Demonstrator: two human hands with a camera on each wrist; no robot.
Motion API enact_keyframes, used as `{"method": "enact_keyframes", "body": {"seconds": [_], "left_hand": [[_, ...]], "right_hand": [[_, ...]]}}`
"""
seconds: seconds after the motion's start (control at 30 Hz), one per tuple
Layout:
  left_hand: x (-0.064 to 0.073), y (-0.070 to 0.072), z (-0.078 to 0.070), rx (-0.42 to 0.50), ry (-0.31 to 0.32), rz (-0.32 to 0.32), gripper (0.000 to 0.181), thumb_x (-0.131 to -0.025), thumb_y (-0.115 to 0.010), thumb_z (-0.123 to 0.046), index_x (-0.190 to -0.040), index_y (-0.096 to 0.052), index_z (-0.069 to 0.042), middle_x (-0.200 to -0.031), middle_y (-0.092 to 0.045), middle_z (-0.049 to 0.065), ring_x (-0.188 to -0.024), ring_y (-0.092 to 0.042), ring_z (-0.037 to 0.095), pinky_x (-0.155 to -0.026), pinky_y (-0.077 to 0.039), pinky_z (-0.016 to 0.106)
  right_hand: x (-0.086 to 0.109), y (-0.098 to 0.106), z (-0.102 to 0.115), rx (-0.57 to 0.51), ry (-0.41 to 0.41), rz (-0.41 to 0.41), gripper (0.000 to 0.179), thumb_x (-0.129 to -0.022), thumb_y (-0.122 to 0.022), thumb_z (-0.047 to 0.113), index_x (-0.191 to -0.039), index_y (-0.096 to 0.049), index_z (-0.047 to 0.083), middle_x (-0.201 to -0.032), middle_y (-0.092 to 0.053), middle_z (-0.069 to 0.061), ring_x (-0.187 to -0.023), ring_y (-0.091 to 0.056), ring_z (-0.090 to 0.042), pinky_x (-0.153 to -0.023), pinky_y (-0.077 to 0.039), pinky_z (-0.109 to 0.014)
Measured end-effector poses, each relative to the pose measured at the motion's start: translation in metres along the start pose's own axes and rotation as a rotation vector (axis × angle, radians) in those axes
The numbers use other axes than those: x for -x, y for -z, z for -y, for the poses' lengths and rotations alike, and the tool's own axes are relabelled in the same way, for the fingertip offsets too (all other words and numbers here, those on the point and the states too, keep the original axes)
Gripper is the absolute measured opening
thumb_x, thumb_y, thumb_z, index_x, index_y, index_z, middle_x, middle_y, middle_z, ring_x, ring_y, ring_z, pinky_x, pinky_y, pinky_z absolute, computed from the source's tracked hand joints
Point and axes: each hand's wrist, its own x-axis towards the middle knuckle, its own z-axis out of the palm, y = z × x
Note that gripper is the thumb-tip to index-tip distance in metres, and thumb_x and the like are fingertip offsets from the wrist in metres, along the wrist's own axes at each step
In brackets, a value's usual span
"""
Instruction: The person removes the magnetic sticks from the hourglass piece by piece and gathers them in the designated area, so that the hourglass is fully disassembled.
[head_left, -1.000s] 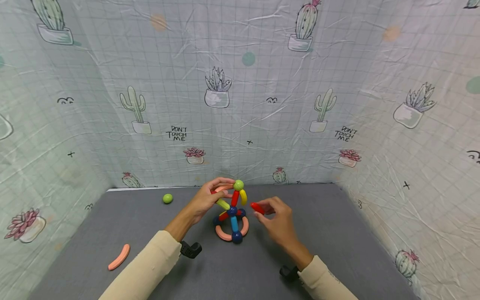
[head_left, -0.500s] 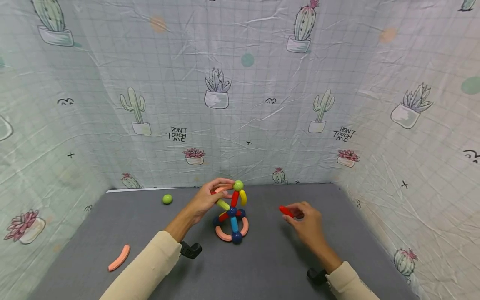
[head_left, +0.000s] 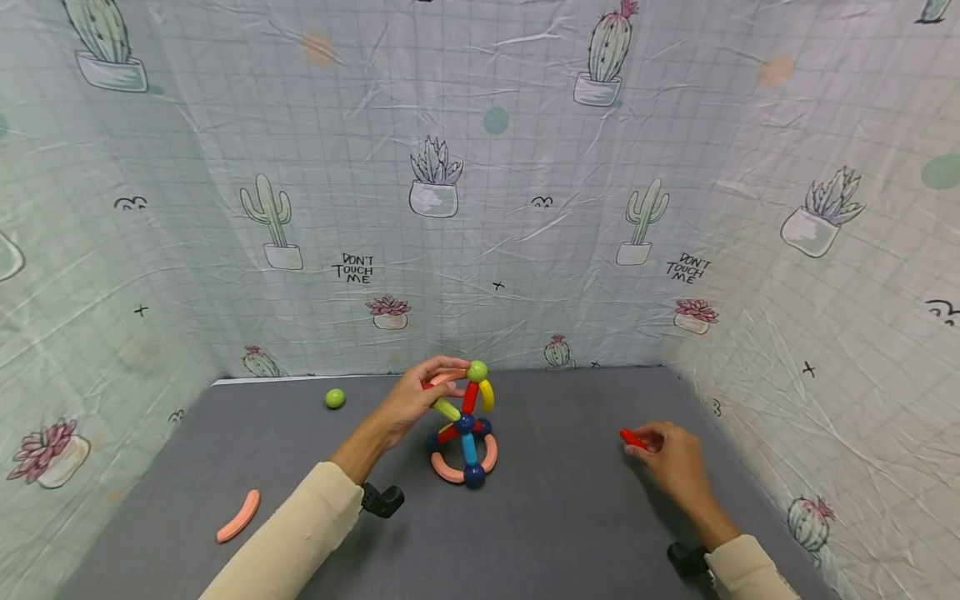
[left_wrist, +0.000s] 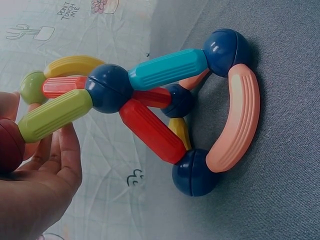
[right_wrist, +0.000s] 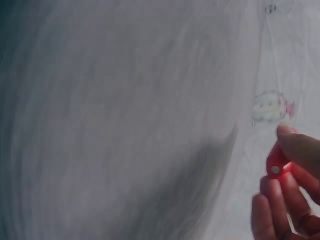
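A magnetic stick-and-ball structure (head_left: 468,450) stands on the grey table, with dark blue balls and salmon curved sticks at its base. My left hand (head_left: 408,398) grips its upper left part, around a red ball (left_wrist: 9,145) on the end of a light green stick (left_wrist: 55,116). A green ball (head_left: 477,372) tops the structure, with a yellow curved stick (head_left: 487,396) hanging from it. Well to the right, my right hand (head_left: 675,458) pinches a red magnetic stick (head_left: 633,439) between thumb and fingers. A round silver spot shows on the stick's end in the right wrist view.
On the left side of the table lie a loose green ball (head_left: 334,398) and a loose salmon curved stick (head_left: 238,517). A cactus-printed cloth (head_left: 480,242) walls in the table at the back and both sides.
My right hand has moved away to the right and slightly nearer with the red stick, leaving the structure's side. My left hand and the structure have stayed put.
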Motion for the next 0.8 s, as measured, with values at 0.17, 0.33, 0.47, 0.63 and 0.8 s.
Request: {"method": "enact_keyframes", "body": {"seconds": [0.17,0.33,0.47,0.63,0.8], "left_hand": [[-0.001,0.0,0.001,-0.004,0.0,-0.002,0.036,-0.109,-0.059,-0.015,-0.145,-0.063,-0.018,-0.153,-0.06,0.011,-0.121,-0.072,0.029,-0.084,-0.048,0.029],[-0.001,0.0,0.002,0.01,-0.004,0.004,0.037,-0.11,-0.057,-0.013,-0.147,-0.061,-0.016,-0.153,-0.059,0.013,-0.121,-0.072,0.03,-0.089,-0.052,0.032],[-0.003,0.001,0.003,0.016,-0.005,0.007,0.038,-0.111,-0.055,-0.01,-0.148,-0.06,-0.016,-0.153,-0.059,0.014,-0.119,-0.073,0.03,-0.091,-0.054,0.033],[-0.004,0.001,0.003,0.003,-0.005,0.007,0.041,-0.111,-0.056,-0.012,-0.151,-0.055,-0.011,-0.151,-0.061,0.014,-0.119,-0.073,0.032,-0.089,-0.052,0.032],[-0.005,0.001,0.002,0.007,0.001,0.009,0.039,-0.11,-0.059,-0.014,-0.148,-0.058,-0.013,-0.148,-0.064,0.014,-0.124,-0.071,0.04,-0.089,-0.052,0.032]], "right_hand": [[0.001,0.009,-0.019,0.054,-0.062,0.061,0.027,-0.077,-0.095,0.016,-0.096,-0.082,0.002,-0.08,-0.076,-0.006,-0.067,-0.064,-0.014,-0.062,-0.048,-0.031],[0.0,0.015,-0.03,0.088,-0.12,0.155,0.023,-0.079,-0.094,0.017,-0.093,-0.081,0.004,-0.079,-0.076,-0.003,-0.068,-0.064,-0.014,-0.065,-0.05,-0.037],[0.0,0.018,-0.034,0.082,-0.132,0.197,0.022,-0.08,-0.092,0.018,-0.093,-0.081,0.005,-0.078,-0.076,0.0,-0.069,-0.064,-0.014,-0.066,-0.05,-0.039],[0.0,0.018,-0.035,0.085,-0.126,0.194,0.023,-0.079,-0.093,0.02,-0.092,-0.081,0.005,-0.079,-0.077,-0.001,-0.071,-0.066,-0.015,-0.067,-0.051,-0.04],[0.0,0.017,-0.024,0.1,-0.093,0.099,0.035,-0.081,-0.093,0.026,-0.103,-0.08,0.002,-0.091,-0.079,-0.012,-0.08,-0.073,-0.029,-0.073,-0.055,-0.048]]}}
